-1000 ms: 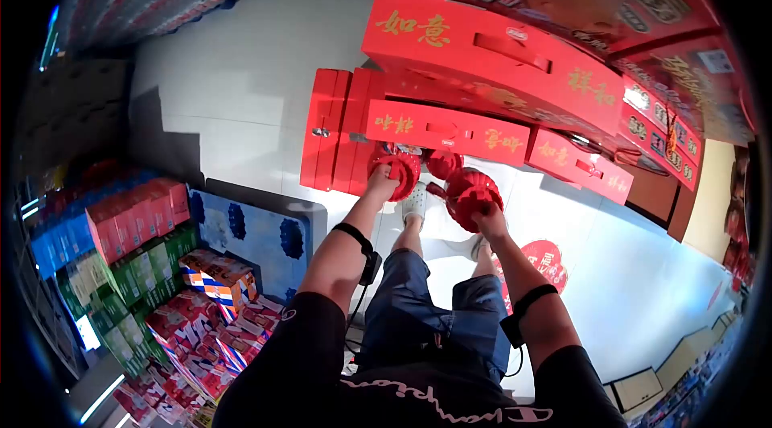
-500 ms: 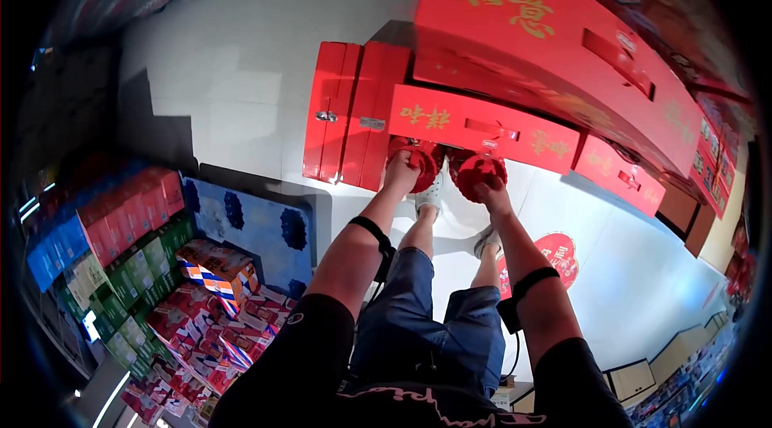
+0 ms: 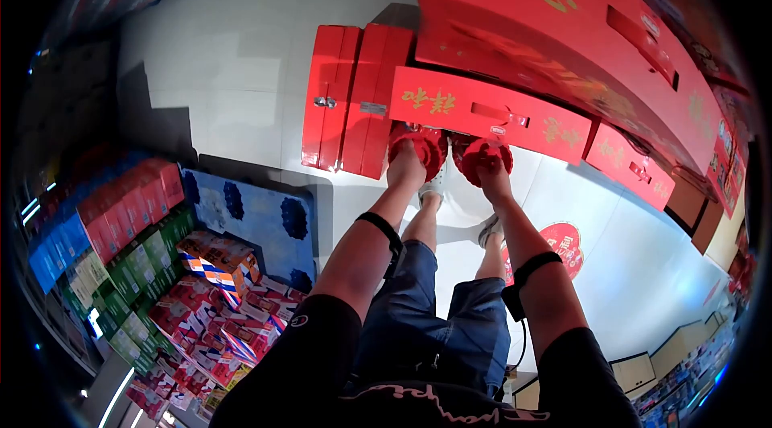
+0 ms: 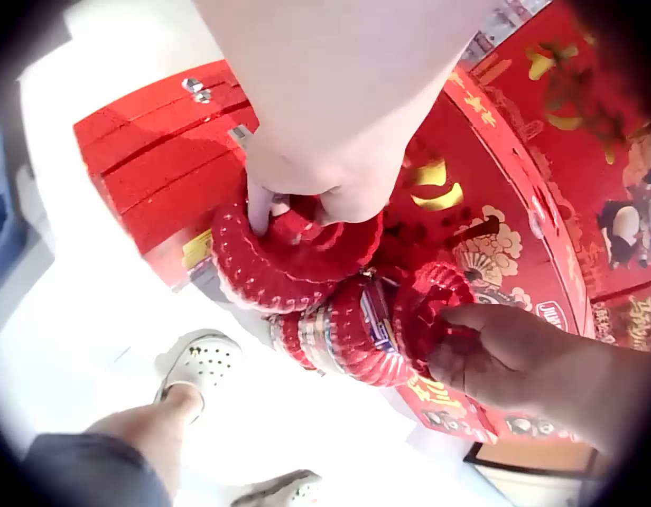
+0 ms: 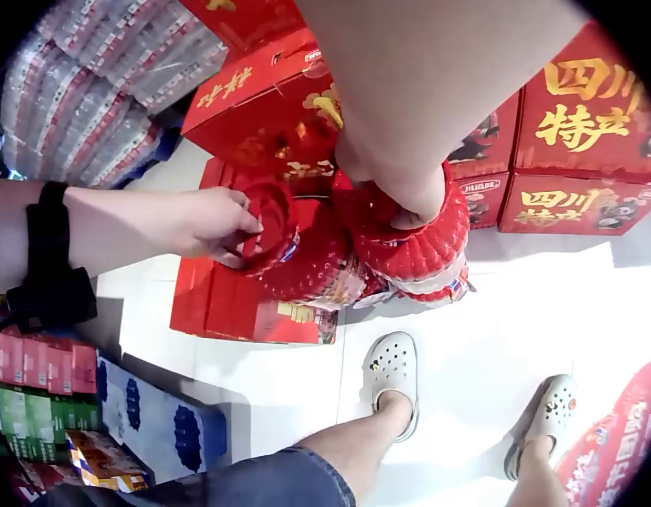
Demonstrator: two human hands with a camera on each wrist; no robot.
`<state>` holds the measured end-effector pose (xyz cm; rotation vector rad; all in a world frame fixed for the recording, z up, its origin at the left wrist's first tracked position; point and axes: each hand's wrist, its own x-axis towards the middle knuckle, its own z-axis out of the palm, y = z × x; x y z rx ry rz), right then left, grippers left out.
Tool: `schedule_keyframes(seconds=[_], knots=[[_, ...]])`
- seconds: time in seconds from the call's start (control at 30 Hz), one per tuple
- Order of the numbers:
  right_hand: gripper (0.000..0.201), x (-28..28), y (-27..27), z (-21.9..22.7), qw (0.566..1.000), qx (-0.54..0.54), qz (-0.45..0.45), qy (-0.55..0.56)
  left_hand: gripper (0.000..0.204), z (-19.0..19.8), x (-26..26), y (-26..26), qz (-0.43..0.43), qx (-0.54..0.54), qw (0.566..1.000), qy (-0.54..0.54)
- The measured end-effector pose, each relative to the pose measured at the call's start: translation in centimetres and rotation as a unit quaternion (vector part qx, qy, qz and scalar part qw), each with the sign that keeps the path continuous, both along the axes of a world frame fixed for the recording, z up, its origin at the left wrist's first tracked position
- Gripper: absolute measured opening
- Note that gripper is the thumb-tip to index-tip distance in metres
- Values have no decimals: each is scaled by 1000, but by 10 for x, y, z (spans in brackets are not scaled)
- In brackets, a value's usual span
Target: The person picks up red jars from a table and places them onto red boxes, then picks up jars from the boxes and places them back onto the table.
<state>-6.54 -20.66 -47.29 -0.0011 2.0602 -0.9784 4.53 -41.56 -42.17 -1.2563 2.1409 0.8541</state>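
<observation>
Left hand (image 3: 408, 161) holds red scalloped container (image 3: 434, 156); right hand (image 3: 494, 179) holds second red container (image 3: 473, 156), beside gold-lettered carton (image 3: 470, 96).

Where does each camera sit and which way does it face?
Head: worn on the head, facing forward and down at the left hand, right hand, the red containers they grip and red boxes; arms, torso and legs show.
Left wrist: worn there, facing that hand's work; own arm from top, right hand at right, legs and shoes below.
Right wrist: worn there, facing that hand's work; own arm from top, left hand at left, legs and shoes below.
Both wrist views share hands, containers, boxes and shoes.
</observation>
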Motion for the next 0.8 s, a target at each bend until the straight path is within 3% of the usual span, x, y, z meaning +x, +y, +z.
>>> schedule_keyframes(seconds=[0.07,0.17,0.2,0.23,0.3,0.4,0.5,0.57,0.6,0.8], knots=[[50,2,1,5,998,-4,20,63,43,-9,17,11,35,-17,999,-1],[47,11,4,14,987,12,25,156,30,-20,38,14,163,5,984,75],[46,14,6,17,986,11,23,164,23,-22,40,21,309,79,932,174],[46,16,7,21,985,9,23,171,28,-24,42,17,316,87,924,196],[47,19,13,31,991,11,31,128,29,-29,42,16,177,16,976,123],[51,23,18,54,995,9,40,92,30,-38,38,20,117,3,988,97],[52,27,24,52,992,-15,48,117,32,-49,35,21,199,16,971,129],[53,28,26,55,993,-18,38,111,32,-36,26,14,243,52,958,144],[54,27,27,55,994,-25,35,104,31,-40,26,11,195,2,972,131],[56,20,32,59,991,-18,81,106,36,-52,11,-17,52,-12,997,55]])
